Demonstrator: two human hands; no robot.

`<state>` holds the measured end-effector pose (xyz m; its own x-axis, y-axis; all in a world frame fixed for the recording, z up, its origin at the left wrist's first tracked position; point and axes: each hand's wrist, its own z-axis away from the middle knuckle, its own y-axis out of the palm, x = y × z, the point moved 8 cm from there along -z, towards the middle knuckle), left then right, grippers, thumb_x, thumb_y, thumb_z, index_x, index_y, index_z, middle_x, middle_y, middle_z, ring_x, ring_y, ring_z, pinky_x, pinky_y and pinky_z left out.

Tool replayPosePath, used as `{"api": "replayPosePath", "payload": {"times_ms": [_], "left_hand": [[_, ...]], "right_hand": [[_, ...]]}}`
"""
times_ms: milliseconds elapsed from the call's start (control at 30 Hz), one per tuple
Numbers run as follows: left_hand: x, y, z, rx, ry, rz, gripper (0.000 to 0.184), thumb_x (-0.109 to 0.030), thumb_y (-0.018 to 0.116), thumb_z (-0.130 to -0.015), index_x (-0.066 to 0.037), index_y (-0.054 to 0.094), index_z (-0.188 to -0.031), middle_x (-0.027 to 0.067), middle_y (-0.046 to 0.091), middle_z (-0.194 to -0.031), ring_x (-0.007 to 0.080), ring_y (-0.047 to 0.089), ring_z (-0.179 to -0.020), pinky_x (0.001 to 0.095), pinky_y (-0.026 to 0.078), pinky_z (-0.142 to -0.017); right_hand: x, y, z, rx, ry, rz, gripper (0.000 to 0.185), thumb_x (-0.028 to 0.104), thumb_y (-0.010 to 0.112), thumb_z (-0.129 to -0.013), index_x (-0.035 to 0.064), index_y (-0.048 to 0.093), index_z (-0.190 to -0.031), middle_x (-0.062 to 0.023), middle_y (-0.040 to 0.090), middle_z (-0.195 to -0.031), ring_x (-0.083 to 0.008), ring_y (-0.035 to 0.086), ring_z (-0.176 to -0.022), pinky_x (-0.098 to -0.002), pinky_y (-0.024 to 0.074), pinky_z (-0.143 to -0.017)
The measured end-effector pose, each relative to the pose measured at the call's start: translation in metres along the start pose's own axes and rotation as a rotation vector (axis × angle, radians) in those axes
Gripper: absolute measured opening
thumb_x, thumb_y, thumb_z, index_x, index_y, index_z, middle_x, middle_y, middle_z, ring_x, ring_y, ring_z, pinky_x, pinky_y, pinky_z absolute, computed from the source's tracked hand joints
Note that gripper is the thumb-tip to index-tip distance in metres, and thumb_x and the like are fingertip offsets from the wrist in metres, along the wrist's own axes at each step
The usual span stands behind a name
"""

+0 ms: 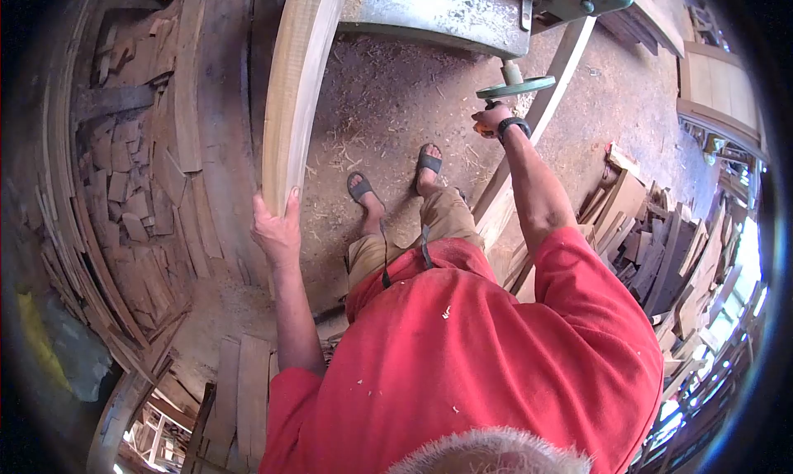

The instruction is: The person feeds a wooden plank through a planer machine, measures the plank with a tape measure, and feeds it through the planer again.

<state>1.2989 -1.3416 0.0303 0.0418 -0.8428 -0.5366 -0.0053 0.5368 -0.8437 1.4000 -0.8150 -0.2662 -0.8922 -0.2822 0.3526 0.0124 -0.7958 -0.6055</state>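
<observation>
My left hand (pixel 277 230) is closed around the near end of a long pale wooden beam (pixel 289 102), its thumb on top of the wood. The beam runs forward beside a metal machine table (pixel 438 7) dusted with shavings. My right hand (pixel 493 120), with a dark watch at the wrist, is wrapped around the handle of a green handwheel (pixel 516 87) below the machine's corner. The fingers of this hand are partly hidden.
Stacked boards and offcuts (pixel 132 177) fill the left side. Another pale beam (pixel 537 127) slants past my right forearm. More scrap wood (pixel 652 243) is heaped at the right. Shavings litter the floor (pixel 372 94) around my sandalled feet.
</observation>
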Motion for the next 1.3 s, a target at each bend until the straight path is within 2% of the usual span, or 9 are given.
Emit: {"api": "replayPosePath", "payload": {"times_ms": [167, 200, 500, 633, 767, 900, 1100, 1167, 1300], "left_hand": [[0.002, 0.001, -0.001, 0.004, -0.009, -0.063, 0.045, -0.032, 0.079, -0.079, -0.003, 0.06, -0.108, 0.023, 0.067, -0.086, 0.0436, 0.066, -0.08, 0.0497, 0.05, -0.069], [0.0, 0.0, 0.0, 0.0, 0.002, -0.064, 0.045, -0.032, 0.079, -0.078, -0.003, 0.06, -0.107, 0.0229, 0.068, -0.086, 0.0433, 0.066, -0.08, 0.0497, 0.05, -0.069], [0.004, 0.001, 0.0, 0.001, -0.005, -0.085, 0.046, -0.032, 0.08, -0.078, -0.004, 0.061, -0.109, 0.0214, 0.069, -0.089, 0.0402, 0.068, -0.082, 0.0488, 0.051, -0.07], [0.002, -0.001, 0.002, -0.013, -0.006, 0.036, 0.045, -0.033, 0.08, -0.078, -0.007, 0.062, -0.11, 0.0197, 0.07, -0.088, 0.0389, 0.068, -0.082, 0.0479, 0.052, -0.071], [0.003, -0.002, -0.001, -0.016, 0.021, 0.048, 0.043, -0.032, 0.08, -0.077, -0.008, 0.063, -0.109, 0.0188, 0.07, -0.085, 0.0401, 0.068, -0.08, 0.0479, 0.053, -0.068], [-0.002, -0.007, -0.004, 0.048, 0.066, 0.101, 0.047, -0.031, 0.077, -0.08, -0.005, 0.059, -0.114, 0.0214, 0.069, -0.091, 0.0411, 0.067, -0.085, 0.0484, 0.052, -0.073], [0.025, 0.002, -0.014, 0.355, 0.204, 0.269, 0.062, -0.035, 0.074, -0.082, -0.004, 0.05, -0.13, 0.0264, 0.066, -0.106, 0.043, 0.064, -0.097, 0.0491, 0.051, -0.081], [0.034, 0.007, -0.015, 0.638, 0.153, 0.388, 0.063, -0.033, 0.075, -0.082, -0.002, 0.05, -0.131, 0.0241, 0.067, -0.104, 0.0373, 0.067, -0.098, 0.0447, 0.052, -0.083], [0.033, 0.002, -0.025, 0.819, 0.295, 0.421, 0.075, -0.042, 0.071, -0.084, 0.001, 0.043, -0.138, 0.0251, 0.059, -0.125, 0.0343, 0.059, -0.117, 0.0407, 0.047, -0.097]], "right_hand": [[0.008, 0.003, 0.004, 0.229, -0.01, 0.236, 0.034, 0.031, 0.079, -0.078, -0.0004, 0.068, -0.083, -0.0115, 0.07, -0.078, -0.0223, 0.066, -0.062, -0.0375, 0.0536, -0.052], [0.003, 0.003, 0.016, 0.319, 0.108, 0.054, 0.031, 0.031, 0.078, -0.078, 0.002, 0.066, -0.077, -0.0084, 0.067, -0.073, -0.0197, 0.063, -0.058, -0.0367, 0.0521, -0.05], [0.0, -0.127, 0.055, 0.463, -0.067, -0.385, 0.025, 0.015, 0.081, -0.077, 0.0084, 0.058, -0.085, 0.0005, 0.059, -0.075, -0.0109, 0.056, -0.063, -0.0278, 0.049, -0.056], [-0.01, -0.145, 0.042, 0.208, -0.208, 0.039, 0.025, 0.018, 0.078, -0.078, 0.0035, 0.065, -0.093, -0.0027, 0.064, -0.077, -0.0119, 0.058, -0.065, -0.0305, 0.0483, -0.055], [-0.03, -0.184, 0.088, -0.069, 0.037, -0.664, 0.027, 0.029, 0.071, -0.09, 0.0057, 0.063, -0.101, -0.002, 0.061, -0.076, -0.0124, 0.059, -0.061, -0.0233, 0.049, -0.051], [-0.024, -0.139, 0.142, 0.06, 0.016, -1.199, 0.029, 0.035, 0.069, -0.092, 0.008, 0.063, -0.101, -0.0018, 0.061, -0.082, -0.0119, 0.061, -0.071, -0.0213, 0.0506, -0.055], [0.097, -0.009, 0.271, 0.211, -0.167, -1.06, 0.035, 0.02, 0.071, -0.088, 0.0098, 0.058, -0.12, -0.0054, 0.065, -0.103, -0.0195, 0.065, -0.094, -0.0337, 0.0564, -0.073], [0.13, 0.037, 0.302, 0.313, -0.267, -1.074, 0.036, 0.015, 0.071, -0.087, 0.0087, 0.056, -0.119, -0.0068, 0.064, -0.102, -0.021, 0.066, -0.092, -0.0377, 0.0582, -0.08], [0.161, 0.126, 0.347, 0.415, -0.255, -1.093, 0.034, 0.01, 0.076, -0.083, 0.006, 0.056, -0.11, -0.0062, 0.066, -0.093, -0.0197, 0.067, -0.083, -0.0326, 0.0565, -0.072]]}}
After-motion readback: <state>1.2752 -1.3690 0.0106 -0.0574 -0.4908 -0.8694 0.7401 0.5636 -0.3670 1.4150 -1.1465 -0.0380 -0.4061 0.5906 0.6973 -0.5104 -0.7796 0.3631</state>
